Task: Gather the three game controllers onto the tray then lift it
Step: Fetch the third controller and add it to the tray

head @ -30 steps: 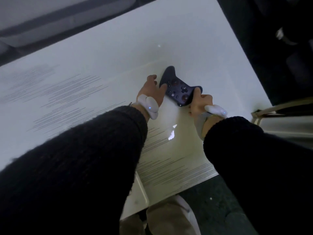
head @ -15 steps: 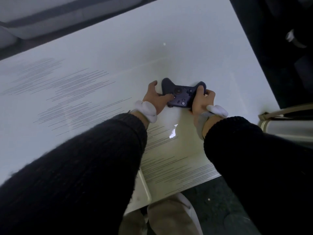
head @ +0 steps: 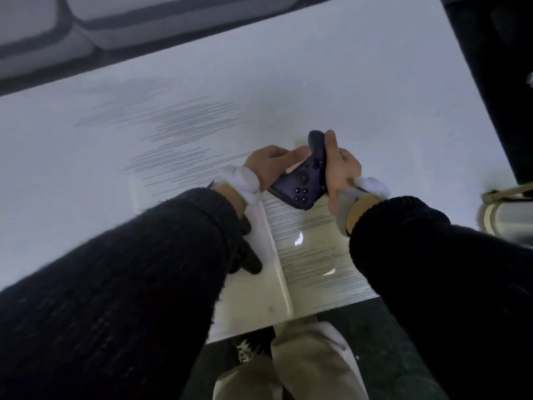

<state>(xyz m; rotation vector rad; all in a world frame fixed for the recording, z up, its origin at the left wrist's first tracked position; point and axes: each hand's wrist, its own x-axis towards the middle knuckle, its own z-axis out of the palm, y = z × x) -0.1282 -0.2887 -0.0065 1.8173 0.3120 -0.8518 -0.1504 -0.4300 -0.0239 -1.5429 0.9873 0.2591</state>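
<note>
A dark blue game controller (head: 301, 183) is held tilted just above the white table (head: 346, 82), one grip pointing away from me. My left hand (head: 266, 163) grips its left side and my right hand (head: 343, 166) wraps its right side. Below the hands a pale, shallow tray (head: 259, 298) lies at the table's near edge, its raised rim running towards me. A dark shape (head: 248, 258), possibly another controller's grip, pokes out from under my left sleeve onto the tray; the sleeve hides the rest of it. No third controller shows.
Grey sofa cushions (head: 115, 21) run along the table's far side. A beige and metal object (head: 504, 217) stands off the right edge over dark floor. My knees in beige trousers (head: 305, 368) sit under the table's near edge.
The controller has turned from lying crosswise to pointing away from me and has come nearer, above the tray's corner. Both hands stayed on it. The view has shifted, revealing the tray and the dark shape.
</note>
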